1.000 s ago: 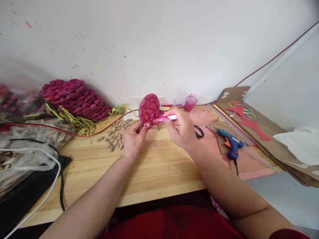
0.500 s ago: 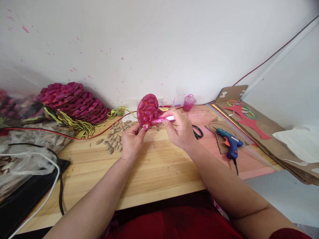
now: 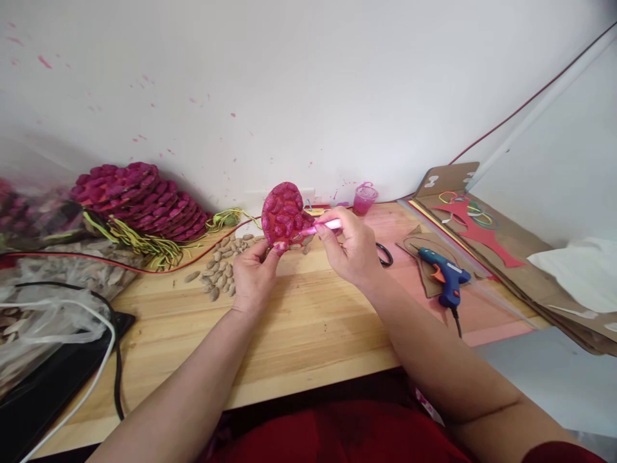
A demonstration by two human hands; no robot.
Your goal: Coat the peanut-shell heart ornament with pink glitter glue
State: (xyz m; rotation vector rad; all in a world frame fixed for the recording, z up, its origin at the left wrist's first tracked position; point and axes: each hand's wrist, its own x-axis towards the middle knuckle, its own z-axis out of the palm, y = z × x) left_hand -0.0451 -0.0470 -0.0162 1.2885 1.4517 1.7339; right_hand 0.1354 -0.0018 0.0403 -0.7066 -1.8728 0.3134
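Note:
My left hand (image 3: 253, 271) pinches the bottom edge of a round magenta disc (image 3: 282, 212) covered with painted shells, holding it upright above the wooden table (image 3: 299, 328). My right hand (image 3: 351, 252) grips a thin pink-white brush (image 3: 322, 227) whose tip touches the disc's right side. Loose unpainted shells (image 3: 219, 267) lie on the table just left of my left hand.
A stack of finished magenta discs (image 3: 139, 196) with yellow-green strings sits at the back left. A pink paint cup (image 3: 365, 198) stands by the wall. Black scissors (image 3: 384, 254) and a blue glue gun (image 3: 446, 276) lie right. Cardboard sheets (image 3: 511, 251) and plastic bags (image 3: 43, 308) flank the table.
The disc has shifted slightly left and the brush tip has moved a little over its right side. Both hands stay in nearly the same place.

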